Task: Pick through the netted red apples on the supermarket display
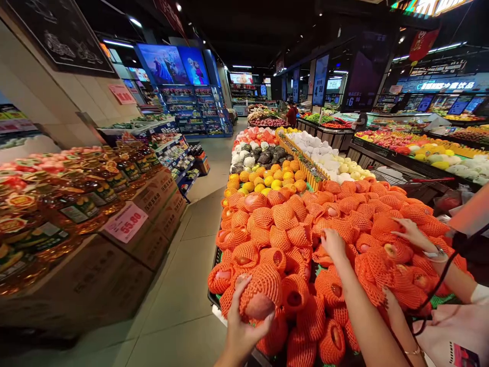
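Orange foam netting wraps the fruit (pixel 260 296) that my left hand (pixel 239 320) grips at the near edge of the display. My thumb lies on its left side, my fingers curl under its right, and bare pinkish skin shows below the net. It sits at the front of the heap of netted fruit (pixel 282 224), touching its neighbours.

My right hand (pixel 333 243) reaches further in, palm down on top of the heap, with the fingers bent over one wrapped piece. I cannot tell whether they have closed on it.

Just right of my forearm, another person's hand (pixel 389 302) rests low among the nets. A second hand of theirs (pixel 411 233), with a wristwatch (pixel 435 253) at its wrist, lies flat on the fruit beyond.

Behind the heap come loose oranges (pixel 269 179), then dark green fruit (pixel 267 155) and white-netted fruit (pixel 317 145).

Across the tiled aisle (pixel 191 265) to my left, bottles of oil (pixel 80 199) stand on cartons with a pink price card (pixel 126 222) reading 55.80.
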`<state>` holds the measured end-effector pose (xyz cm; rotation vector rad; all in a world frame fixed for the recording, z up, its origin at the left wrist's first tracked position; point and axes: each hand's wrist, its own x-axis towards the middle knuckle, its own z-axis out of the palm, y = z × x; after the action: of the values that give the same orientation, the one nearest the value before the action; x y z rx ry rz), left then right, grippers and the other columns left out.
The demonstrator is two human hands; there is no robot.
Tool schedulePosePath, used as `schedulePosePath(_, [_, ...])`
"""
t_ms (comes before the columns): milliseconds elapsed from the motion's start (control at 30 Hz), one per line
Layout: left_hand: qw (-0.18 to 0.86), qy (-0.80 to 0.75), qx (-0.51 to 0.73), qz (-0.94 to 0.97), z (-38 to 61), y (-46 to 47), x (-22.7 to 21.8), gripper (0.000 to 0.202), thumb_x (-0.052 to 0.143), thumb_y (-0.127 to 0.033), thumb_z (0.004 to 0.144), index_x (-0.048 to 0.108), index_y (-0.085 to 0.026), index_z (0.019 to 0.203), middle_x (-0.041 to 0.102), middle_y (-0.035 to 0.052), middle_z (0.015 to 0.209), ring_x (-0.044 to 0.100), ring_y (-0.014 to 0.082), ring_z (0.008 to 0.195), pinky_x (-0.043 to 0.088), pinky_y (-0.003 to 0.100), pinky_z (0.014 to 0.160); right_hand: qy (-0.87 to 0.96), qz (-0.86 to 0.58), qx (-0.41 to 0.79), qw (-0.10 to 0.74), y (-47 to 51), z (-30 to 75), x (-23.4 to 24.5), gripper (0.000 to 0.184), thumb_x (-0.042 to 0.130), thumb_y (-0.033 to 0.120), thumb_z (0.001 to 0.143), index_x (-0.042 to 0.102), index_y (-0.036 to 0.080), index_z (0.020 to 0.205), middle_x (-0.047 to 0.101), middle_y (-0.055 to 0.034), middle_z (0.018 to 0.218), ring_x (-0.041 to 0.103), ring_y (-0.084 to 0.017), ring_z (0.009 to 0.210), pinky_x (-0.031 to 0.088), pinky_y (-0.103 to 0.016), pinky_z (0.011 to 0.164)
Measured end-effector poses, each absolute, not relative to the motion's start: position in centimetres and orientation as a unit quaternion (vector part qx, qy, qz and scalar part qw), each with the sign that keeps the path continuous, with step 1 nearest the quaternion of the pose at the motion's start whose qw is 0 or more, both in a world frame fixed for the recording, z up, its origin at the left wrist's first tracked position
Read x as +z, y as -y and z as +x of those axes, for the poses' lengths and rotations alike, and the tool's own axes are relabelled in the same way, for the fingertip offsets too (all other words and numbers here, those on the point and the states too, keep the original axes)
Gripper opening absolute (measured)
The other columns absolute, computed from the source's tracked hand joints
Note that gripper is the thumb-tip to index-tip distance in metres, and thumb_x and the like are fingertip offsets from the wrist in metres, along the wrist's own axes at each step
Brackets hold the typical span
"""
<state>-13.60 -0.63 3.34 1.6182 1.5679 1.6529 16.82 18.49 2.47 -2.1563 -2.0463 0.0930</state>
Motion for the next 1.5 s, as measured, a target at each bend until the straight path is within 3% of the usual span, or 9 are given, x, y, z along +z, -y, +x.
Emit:
schedulePosePath(267, [0.167,-0.551,0.585,0.572,-13.6,0.1,3.4,0.067,0.077,-0.039,0.077,0.053,-0.022,0.136,0.061,0.0132,0.140,0.053,0.0351,0.141,0.034,0.064,0.125,0.688,-0.718,-0.080,0.067,-24.0,16.7,2.5,0.047,0.065,0.010,0.103,0.053,0.009,0.148,0.049,-0.0121,0.125,0.043,-0.027,0.127,0.016,-0.049,0.128])
schedulePosePath(433, [0.137,-0.537,0.562,0.614,-15.1,-0.6,2.7,0.071,0.080,-0.040,0.077,0.050,-0.025,0.140,0.062,0.0119,0.137,0.061,0.0330,0.132,0.044,0.061,0.119,0.726,-0.671,-0.097,0.119,-22.7,18.5,2.0,0.086,0.099,0.005,0.067,0.061,0.012,0.144,0.051,-0.0104,0.122,0.043,-0.028,0.127,0.004,-0.042,0.132])
schedulePosePath(567, [0.123,-0.529,0.548,0.636,-15.8,-1.2,2.4,0.072,0.080,-0.041,0.078,0.049,-0.024,0.141,0.062,0.0131,0.136,0.065,0.0308,0.126,0.052,0.054,0.112,0.697,-0.675,-0.096,0.221,-20.7,19.5,2.6,0.096,0.100,0.011,0.066,0.054,0.015,0.150,0.050,-0.0090,0.128,0.044,-0.028,0.129,0.011,-0.039,0.133])
schedulePosePath(700, [0.096,-0.513,0.552,0.650,-15.6,-1.9,2.5,0.074,0.081,-0.041,0.077,0.049,-0.023,0.142,0.060,0.0139,0.138,0.067,0.0299,0.123,0.055,0.050,0.110,0.589,-0.712,-0.112,0.366,-19.0,20.5,4.7,0.091,0.089,0.023,0.081,0.039,0.011,0.155,0.040,-0.0147,0.144,0.038,-0.029,0.137,0.035,-0.038,0.124])
schedulePosePath(867, [0.093,-0.508,0.534,0.669,-15.2,-2.1,1.9,0.074,0.080,-0.039,0.078,0.047,-0.028,0.143,0.062,0.0126,0.135,0.063,0.0344,0.127,0.050,0.064,0.111,0.503,-0.722,-0.108,0.464,-17.6,22.1,7.6,0.088,0.078,0.030,0.086,0.028,0.006,0.154,0.035,-0.0198,0.147,0.039,-0.028,0.137,0.039,-0.038,0.120])
schedulePosePath(1000, [0.117,-0.510,0.532,0.666,-14.4,-2.2,2.0,0.069,0.075,-0.042,0.082,0.047,-0.028,0.144,0.061,0.0146,0.137,0.060,0.0367,0.131,0.044,0.071,0.113,0.575,-0.707,-0.014,0.412,-16.4,21.7,7.2,0.085,0.086,0.030,0.080,0.042,0.013,0.150,0.051,-0.0133,0.133,0.057,-0.027,0.115,0.053,-0.032,0.101])
schedulePosePath(1100, [0.077,-0.491,0.516,0.698,-13.6,-3.3,3.4,0.070,0.075,-0.043,0.082,0.048,-0.022,0.143,0.063,0.0164,0.134,0.065,0.0348,0.124,0.054,0.060,0.106,0.638,-0.696,0.053,0.326,-15.8,19.3,5.2,0.085,0.092,0.028,0.077,0.050,0.019,0.149,0.056,-0.0090,0.126,0.060,-0.024,0.104,0.055,-0.028,0.093])
schedulePosePath(1300, [0.130,-0.462,0.334,0.811,-10.2,-7.5,9.2,0.073,0.074,-0.033,0.076,0.047,-0.021,0.142,0.064,0.0130,0.136,0.068,0.0295,0.120,0.059,0.041,0.100,0.674,-0.708,0.064,0.201,-15.4,14.7,2.1,0.108,0.097,0.010,0.070,0.041,0.015,0.163,0.044,-0.0148,0.136,0.043,-0.033,0.128,0.042,-0.043,0.117])
schedulePosePath(1500, [0.118,-0.508,-0.009,0.853,-3.6,-10.6,11.3,0.081,0.083,-0.038,0.068,0.054,-0.019,0.141,0.065,0.0159,0.127,0.072,0.0387,0.103,0.060,0.049,0.088,0.674,-0.716,0.056,0.174,-13.6,15.7,1.6,0.109,0.072,-0.007,0.076,0.026,0.021,0.170,0.015,-0.0128,0.159,0.022,-0.033,0.145,0.036,-0.050,0.123])
